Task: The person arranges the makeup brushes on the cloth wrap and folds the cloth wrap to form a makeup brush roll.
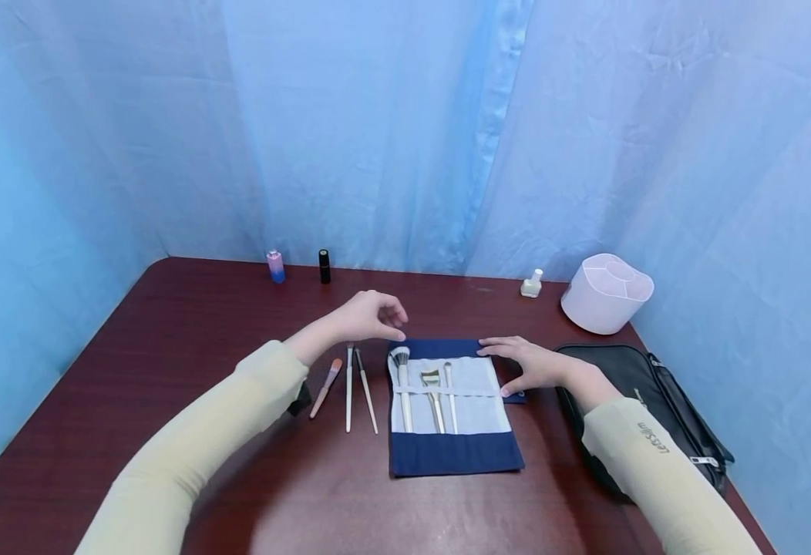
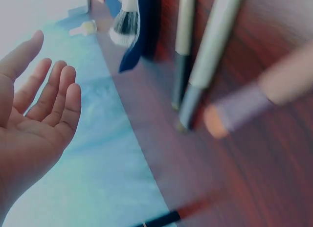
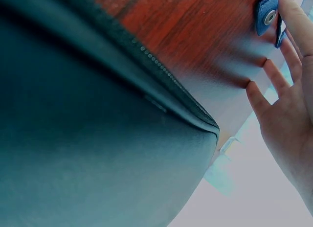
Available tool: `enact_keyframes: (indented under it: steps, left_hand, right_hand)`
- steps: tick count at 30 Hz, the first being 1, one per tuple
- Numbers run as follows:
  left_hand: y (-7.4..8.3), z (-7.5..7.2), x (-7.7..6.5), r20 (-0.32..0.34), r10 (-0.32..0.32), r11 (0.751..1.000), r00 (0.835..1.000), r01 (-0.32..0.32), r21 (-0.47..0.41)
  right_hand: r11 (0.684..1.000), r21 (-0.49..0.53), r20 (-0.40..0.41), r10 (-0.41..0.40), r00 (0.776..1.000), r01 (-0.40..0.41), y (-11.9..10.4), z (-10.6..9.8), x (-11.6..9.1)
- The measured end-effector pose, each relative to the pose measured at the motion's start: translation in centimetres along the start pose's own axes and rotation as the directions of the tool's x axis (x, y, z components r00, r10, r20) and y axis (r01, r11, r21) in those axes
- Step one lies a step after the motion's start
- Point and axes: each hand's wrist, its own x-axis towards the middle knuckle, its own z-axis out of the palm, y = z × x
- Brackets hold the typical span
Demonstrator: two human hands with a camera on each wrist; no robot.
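Holding nothing in the loosely curved left hand [image 1: 362, 316] or spread right hand [image 1: 532, 362]; best to steady lightly the brush roll [image 1: 457, 453], lying between both, and set its three brushes [image 1: 405, 408] straight

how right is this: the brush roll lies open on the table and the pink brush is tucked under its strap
The pink brush isn't under the strap: the head view shows it loose on the table beside the open brush roll.
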Motion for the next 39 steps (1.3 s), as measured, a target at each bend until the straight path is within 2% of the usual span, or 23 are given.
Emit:
enact_keyframes:
  steps: [5, 9, 14, 18, 28, 34, 39]
  left_hand:
    - [-1.3, -0.9, -3.0, -0.081, -0.034, 0.999, 0.996, 0.036, 0.019]
    - [-2.4, -1.2, -5.1, -0.132, -0.059, 0.997, 0.99, 0.066, 0.045]
    - [-3.7, -0.8, -7.5, -0.161, -0.086, 0.994, 0.983, 0.095, 0.051]
    - [-4.6, 0.1, -8.7, -0.166, -0.094, 0.992, 0.982, 0.106, 0.068]
    - [-6.1, 2.1, -9.8, -0.188, -0.167, 0.981, 0.968, 0.182, 0.063]
    - [-5.6, 2.4, -9.9, -0.215, -0.202, 0.973, 0.956, 0.221, 0.065]
    - [-5.2, 2.4, -9.9, -0.211, -0.226, 0.967, 0.951, 0.246, 0.071]
  right_hand:
    - [1.0, 0.003, 0.0, -0.001, 1.0, 0.001, -0.1, -0.2, -0.2]
    - [1.0, -0.001, -0.006, -0.016, 1.0, 0.016, -0.1, -0.4, -0.2]
    - [1.0, 0.003, -0.001, -0.014, 1.0, 0.014, -0.1, -0.3, -0.1]
    - [1.0, 0.01, 0.004, -0.013, 1.0, 0.013, -0.1, -0.2, -0.1]
    - [0.999, 0.003, -0.011, -0.044, 0.999, 0.044, 0.2, 0.0, -0.1]
    - [0.999, 0.002, -0.01, -0.032, 0.999, 0.032, -0.1, -0.2, -0.1]
    - [0.999, 0.011, -0.002, -0.03, 1.0, 0.03, -0.3, -0.2, -0.1]
